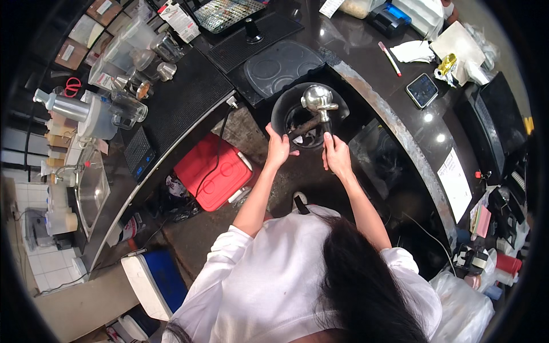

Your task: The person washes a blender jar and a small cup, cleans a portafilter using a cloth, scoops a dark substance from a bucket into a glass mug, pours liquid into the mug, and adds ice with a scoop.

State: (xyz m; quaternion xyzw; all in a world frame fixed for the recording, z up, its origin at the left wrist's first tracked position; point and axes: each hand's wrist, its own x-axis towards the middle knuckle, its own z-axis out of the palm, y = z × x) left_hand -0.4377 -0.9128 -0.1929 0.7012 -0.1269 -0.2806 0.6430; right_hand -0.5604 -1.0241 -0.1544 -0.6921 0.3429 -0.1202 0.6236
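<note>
My right hand (337,156) grips the black handle of a portafilter (318,97). Its shiny metal head is over a round black knock bin (282,112), with the rounded metal side facing up. Across the bin's opening runs a dark knock bar (305,127), and the portafilter's neck is above or against it; I cannot tell which. My left hand (278,148) holds the bin's near-left rim, close to the bar's end. Some pale and dark scraps lie inside the bin. Whatever the portafilter basket contains is hidden.
A red cooler (214,171) stands on the floor to the left, with a black cable hanging over it. The left counter carries a digital scale (139,154) and a glass pitcher (128,109). A phone (422,90) lies on the right counter. Ahead stands a tamper (253,32).
</note>
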